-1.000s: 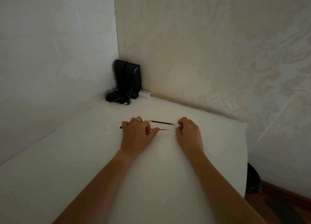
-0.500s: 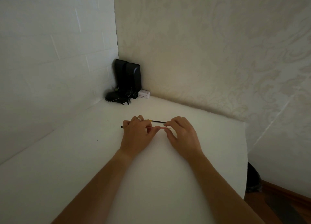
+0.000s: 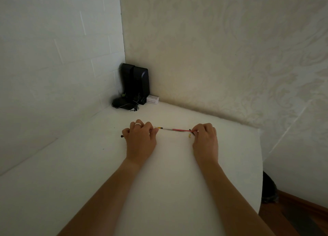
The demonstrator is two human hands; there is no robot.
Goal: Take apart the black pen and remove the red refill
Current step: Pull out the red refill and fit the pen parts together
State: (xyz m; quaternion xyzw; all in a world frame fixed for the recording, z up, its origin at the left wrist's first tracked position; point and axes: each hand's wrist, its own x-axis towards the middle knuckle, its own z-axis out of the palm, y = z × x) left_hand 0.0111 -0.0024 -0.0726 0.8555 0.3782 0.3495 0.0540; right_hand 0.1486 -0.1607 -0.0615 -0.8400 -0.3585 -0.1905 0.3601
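The red refill [image 3: 178,129] is held just above the white bench [image 3: 168,164], stretched between both hands — its right end pinched by the right hand [image 3: 205,141] fingers [image 3: 195,129]. The black pen [image 3: 122,136] barrel is gripped in the closed left hand [image 3: 140,138], only its end showing.

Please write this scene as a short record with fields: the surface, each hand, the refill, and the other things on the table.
surface: white table
left hand: closed on the black pen barrel, ring on one finger
right hand: pinches the right end of the red refill
red refill: stretched between the two hands, low over the table
far corner: black speakers, small white box
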